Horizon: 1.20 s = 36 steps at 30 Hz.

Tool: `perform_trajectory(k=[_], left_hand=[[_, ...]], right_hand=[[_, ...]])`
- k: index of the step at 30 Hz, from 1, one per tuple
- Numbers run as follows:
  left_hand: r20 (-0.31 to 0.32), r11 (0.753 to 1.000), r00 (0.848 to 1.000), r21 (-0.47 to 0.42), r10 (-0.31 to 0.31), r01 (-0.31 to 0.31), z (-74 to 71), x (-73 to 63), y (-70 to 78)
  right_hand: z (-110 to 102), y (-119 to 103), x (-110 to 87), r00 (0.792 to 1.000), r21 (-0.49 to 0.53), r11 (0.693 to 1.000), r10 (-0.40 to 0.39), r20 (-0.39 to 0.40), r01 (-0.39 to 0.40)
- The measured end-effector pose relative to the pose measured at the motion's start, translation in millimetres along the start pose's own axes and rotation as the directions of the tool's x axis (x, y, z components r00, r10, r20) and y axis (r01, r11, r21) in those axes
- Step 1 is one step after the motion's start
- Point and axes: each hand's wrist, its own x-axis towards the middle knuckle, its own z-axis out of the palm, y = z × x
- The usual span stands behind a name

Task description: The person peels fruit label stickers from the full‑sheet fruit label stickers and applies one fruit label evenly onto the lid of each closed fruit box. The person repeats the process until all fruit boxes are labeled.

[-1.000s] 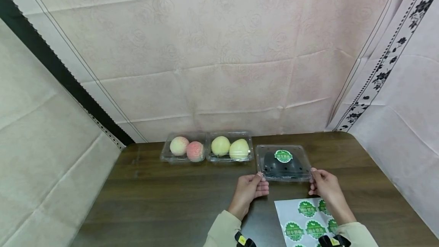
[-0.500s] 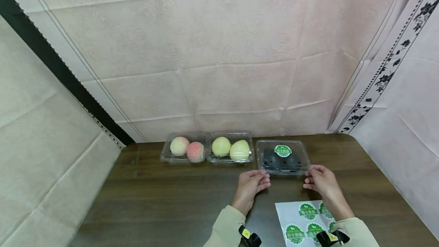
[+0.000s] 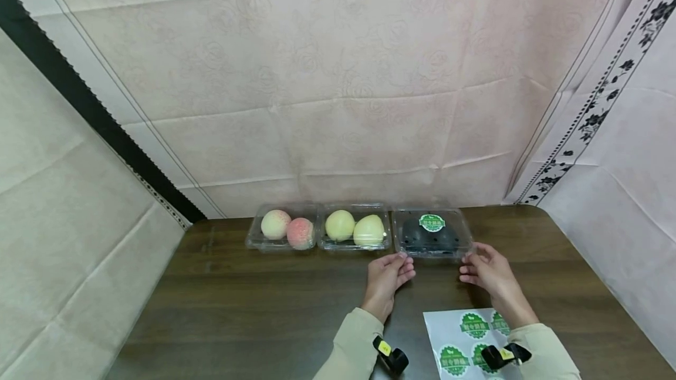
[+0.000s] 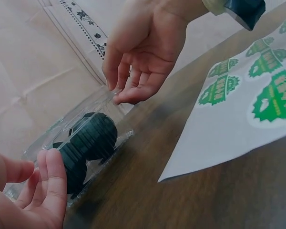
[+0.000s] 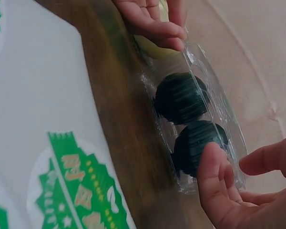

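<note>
A clear plastic clamshell box (image 3: 433, 240) with two dark, round things (image 5: 181, 98) inside stands at the table's back edge. A green-and-white round sticker (image 3: 432, 223) is on its lid. My left hand (image 3: 386, 283) pinches the rim at the near left corner. At the near right corner, my right hand (image 3: 493, 274) holds the rim between thumb and fingers. Touching or almost touching its left side is a second clear box (image 3: 330, 245) with two pale yellow-green fruits (image 3: 340, 226).
Farther left stands another clear box (image 3: 256, 242) with one whitish and one pink peach-like fruit (image 3: 300, 233). A white sheet of green stickers (image 3: 443, 327) lies near the front, partly under the right forearm. Cloth walls (image 3: 338, 104) border the wooden table (image 3: 237, 309).
Both hands have slid the box with dark contents back and slightly left, into line with the other two boxes. The sticker sheet has stayed in place.
</note>
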Motion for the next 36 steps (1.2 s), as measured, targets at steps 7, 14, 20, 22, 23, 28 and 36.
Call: perform_trajectory(k=[7, 14, 20, 22, 23, 28, 36], left_hand=[[-0.03, 1.0, 0.999, -0.028, 0.012, -0.013, 6.3, 5.1, -0.6], [-0.044, 0.998, 0.999, -0.064, 0.007, -0.01, 9.0, 9.0, -2.4], [-0.042, 0.996, 0.999, -0.087, -0.002, -0.002, 9.2, 13.0, -5.4], [-0.045, 0.995, 0.999, -0.097, -0.008, 0.004, 9.0, 14.8, -5.8], [-0.045, 0.995, 0.999, -0.102, -0.014, 0.009, 9.1, 15.2, -5.4], [-0.033, 0.991, 0.999, -0.127, -0.039, 0.035, 9.5, 18.4, -3.1], [0.025, 0.987, 0.993, -0.103, -0.117, 0.119, -0.2, 16.1, 4.5]], right_hand=[[2, -4, 13.1, 1.0, 0.04, 0.999, 0.0, -0.02, 0.001], [3, -6, 20.9, 1.0, 0.04, 0.999, -0.003, -0.027, 0.004], [4, -5, 27.5, 0.999, 0.057, 0.998, 0.0, -0.04, 0.002], [5, -6, 28.6, 0.999, 0.063, 0.998, 0.001, -0.041, 0.001], [5, -6, 29.0, 0.999, 0.065, 0.998, 0.002, -0.04, 0.001], [3, -8, 30.4, 0.999, 0.055, 0.998, 0.006, -0.032, -0.004], [4, -5, 24.8, 1.0, -0.051, 0.999, 0.002, -0.013, -0.003]])
